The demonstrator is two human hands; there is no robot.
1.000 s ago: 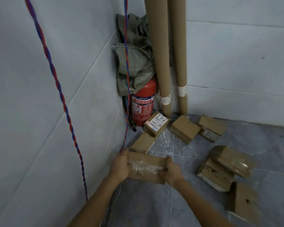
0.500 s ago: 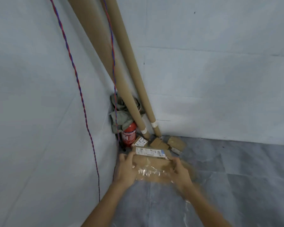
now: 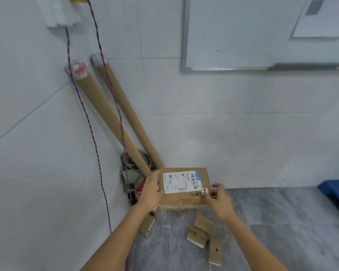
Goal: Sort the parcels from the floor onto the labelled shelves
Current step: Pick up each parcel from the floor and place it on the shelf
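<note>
One parcel (image 3: 186,199) is raised above the floor (image 3: 282,222), label up, the left grip (image 3: 152,192) clasping its left edge and the right grip (image 3: 220,201) its right corner. No shelf is in view, and several other parcels (image 3: 199,229) lie below, so most sorting seems left

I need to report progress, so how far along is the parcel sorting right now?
Done: nothing can be confirmed, no shelf is in view. In hand: one labelled parcel, gripped by the left hand and right hand, label facing up. Left: at least four small parcels lie on the floor below it.
</note>
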